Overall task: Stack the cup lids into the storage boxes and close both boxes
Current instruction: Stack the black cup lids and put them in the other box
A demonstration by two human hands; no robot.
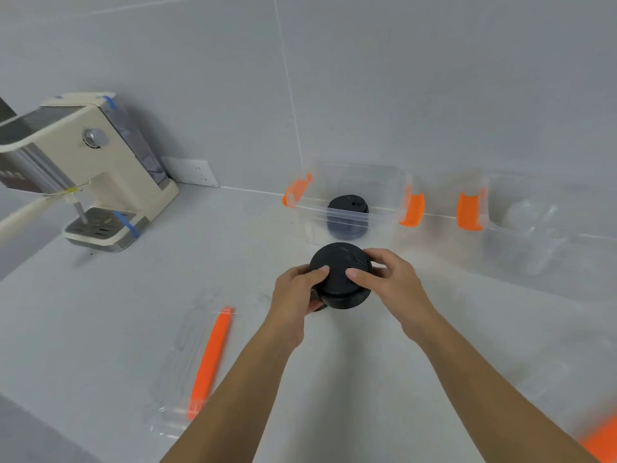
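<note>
A stack of black cup lids (340,282) is gripped between both hands above the worktop (100,312), just in front of the left storage box (350,198). The left hand (295,292) is clamped on the stack's left side, thumb on the top lid; the right hand (387,279) is clamped on the right side, thumb also on top. It cannot be told whether the stack is lifted or resting on the worktop.

Progress, as judged: partway. A shorter pile of black lids (347,217) is already seen inside the left storage box, which is open, orange latches (412,208) hanging down at its ends. The held stack is not yet in. A second clear box (534,228) is seen to the right, also open, with an orange latch (469,212) on its near end; something clear and rounded is seen inside, possibly clear lids, but this is too faint to tell.

Left to do: the held stack to be placed in a box and both boxes closed. One clear box cover with an orange strip (208,362) is lying on the worktop at lower left. An orange blur (601,442) at the lower right corner may belong to the other cover; not confirmed. A cream coffee machine (90,168) stands at far left, not involved.
</note>
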